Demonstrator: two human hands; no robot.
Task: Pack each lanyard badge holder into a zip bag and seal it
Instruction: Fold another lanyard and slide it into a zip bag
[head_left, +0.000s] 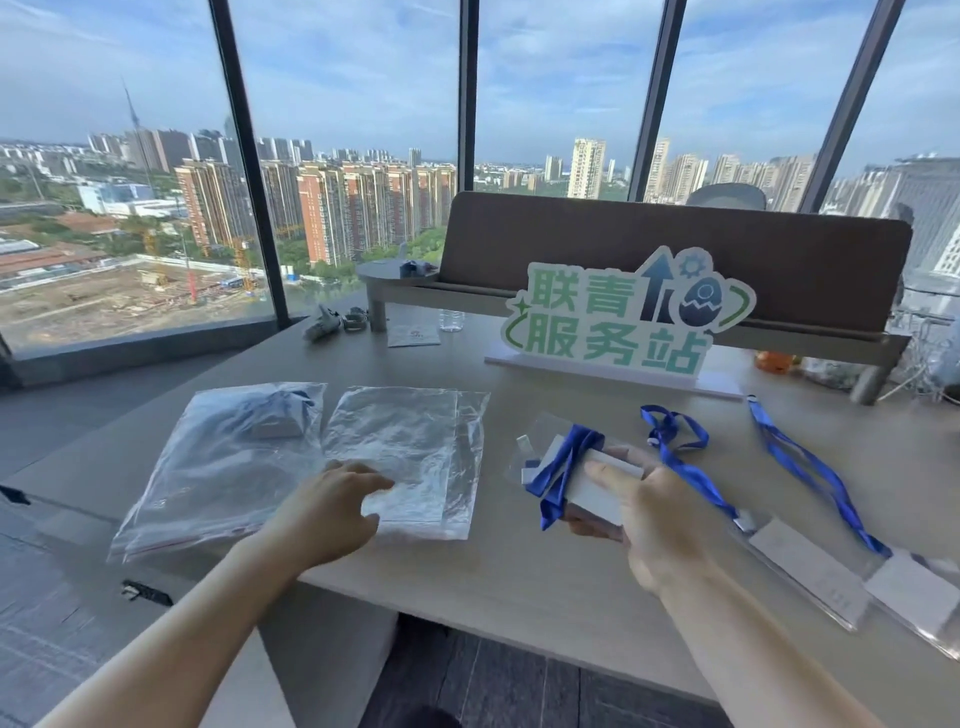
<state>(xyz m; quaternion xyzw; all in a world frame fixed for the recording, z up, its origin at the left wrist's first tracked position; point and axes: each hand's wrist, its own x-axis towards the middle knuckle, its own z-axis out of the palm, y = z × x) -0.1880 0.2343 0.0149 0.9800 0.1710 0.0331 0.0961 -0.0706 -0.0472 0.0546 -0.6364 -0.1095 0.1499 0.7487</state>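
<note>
Bright daylight floods in through the windows (363, 130) — soft shadows, glare on the zip bags (405, 447), wide-angle bending at the edges, slight blur.

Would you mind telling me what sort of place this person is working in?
Probably a high-rise office or service desk: floor-to-ceiling windows overlook city towers, a cut-out sign stands on the desk, and a padded divider sits behind it.

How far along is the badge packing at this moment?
Done: one zip bag at left already holds a badge with its blue lanyard; whether it is sealed is unclear. In hand: the right hand grips a wrapped badge holder, while the left hand rests on an empty bag. Left: two more badge holders lie at right.
</note>
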